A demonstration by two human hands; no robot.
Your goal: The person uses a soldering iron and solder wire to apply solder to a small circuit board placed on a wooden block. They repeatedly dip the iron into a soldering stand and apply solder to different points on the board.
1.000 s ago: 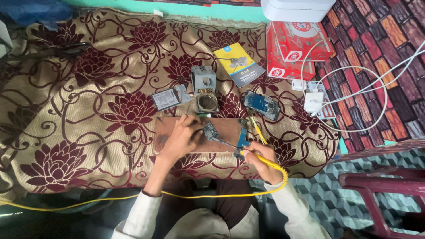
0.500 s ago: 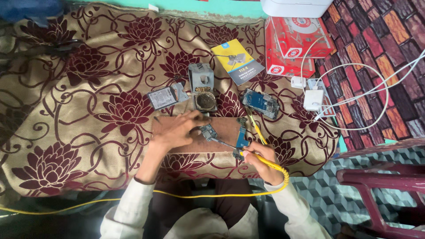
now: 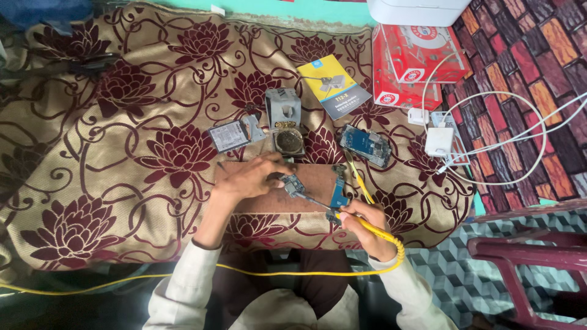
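Now right hand (image 3: 367, 227) grips soldering iron (image 3: 342, 212), tip up-left toward board (image 3: 292, 183) pinned by left hand (image 3: 252, 179).

Soft, even daylight spreads over the brown floral-patterned cloth (image 3: 122, 140), bright without being harsh. Above that cloth, the glossy white plastic box (image 3: 419, 9) at the top edge nearly washes out. Shadows are faint: only a thin one under the left hand (image 3: 254, 177). Below the cloth it turns dim around the lap. Focus is crisp at centre, and the cloth's far corners bow and soften slightly.
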